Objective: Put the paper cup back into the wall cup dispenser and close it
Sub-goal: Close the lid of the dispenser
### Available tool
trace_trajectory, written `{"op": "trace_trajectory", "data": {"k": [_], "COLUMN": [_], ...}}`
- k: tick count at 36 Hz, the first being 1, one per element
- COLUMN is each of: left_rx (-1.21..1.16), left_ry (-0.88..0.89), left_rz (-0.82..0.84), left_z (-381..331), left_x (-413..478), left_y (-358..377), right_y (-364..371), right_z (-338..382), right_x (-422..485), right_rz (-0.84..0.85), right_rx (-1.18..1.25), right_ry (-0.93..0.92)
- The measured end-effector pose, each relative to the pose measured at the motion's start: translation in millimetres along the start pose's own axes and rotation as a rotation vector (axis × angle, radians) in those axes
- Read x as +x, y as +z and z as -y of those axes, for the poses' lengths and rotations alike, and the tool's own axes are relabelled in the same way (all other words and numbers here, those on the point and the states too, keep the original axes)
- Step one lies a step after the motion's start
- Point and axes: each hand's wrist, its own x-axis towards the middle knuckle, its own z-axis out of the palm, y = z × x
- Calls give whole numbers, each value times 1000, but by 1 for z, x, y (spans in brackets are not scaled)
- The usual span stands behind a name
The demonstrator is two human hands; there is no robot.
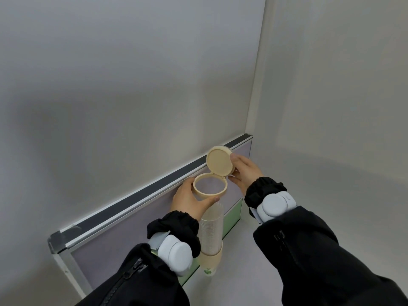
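Note:
The cup dispenser is a clear tube fixed to a partition, with a beige top ring and a beige base. A stack of paper cups fills the tube, and one cup sticks out below the base. The beige hinged lid stands open, tilted up behind the ring. My left hand grips the ring from the left and front. My right hand holds the lid's right edge with thumb and fingers. I see no loose cup in either hand.
The partition has a dark top rail with a silver frame and purple and green panels. A plain wall rises behind it, with a corner post on the right. White devices sit on both wrists over black sleeves.

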Motion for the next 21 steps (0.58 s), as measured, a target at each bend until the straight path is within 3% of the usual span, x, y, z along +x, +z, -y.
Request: {"op": "trace_trajectory", "data": {"k": [3,6,16,21], "left_rx": [-32,-58,-104,-82], "left_ry": [-4,-8,-16,6], "left_rz": [-13,-34,-52,-57], "left_z": [2,5,12,12], "left_x": [0,-2,-4,-3], "left_y": [2,4,7,7], "right_y": [-3,-3,1,3], "right_z": [1,3,1,-3], "right_x": [-9,-17,-36,-38], "right_rz": [124,241,354,339], "right_rx": [49,-50,-673,-815], "right_ry": [-46,-105,-315,-389]}}
